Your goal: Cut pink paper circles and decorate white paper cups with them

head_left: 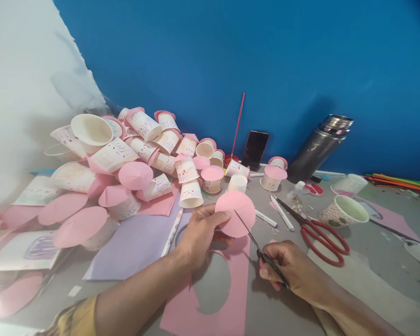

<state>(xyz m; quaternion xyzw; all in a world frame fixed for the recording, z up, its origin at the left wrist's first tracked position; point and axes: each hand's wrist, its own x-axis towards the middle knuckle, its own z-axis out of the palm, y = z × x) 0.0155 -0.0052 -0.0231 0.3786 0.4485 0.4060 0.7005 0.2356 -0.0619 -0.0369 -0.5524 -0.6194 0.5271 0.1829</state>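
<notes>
My left hand [201,233] pinches a pink paper circle [236,212] at its left edge, holding it up above the table. In my right hand [283,263] is a pair of black-handled scissors [257,245]. Their blades point up and left, with the tip at the middle of the circle; I cannot tell whether they are cutting into it or lie in front of it. Below, a pink paper sheet [238,289] with a round hole cut out of it lies on the grey table [266,312].
Many decorated paper cups with pink tops [126,205] are heaped at left. Purple paper [126,247], a marker [171,233] and red-handled scissors [325,238] lie nearby. A phone [255,149] and a dark flask [317,149] lean against the blue wall. A patterned cup [343,212] stands right.
</notes>
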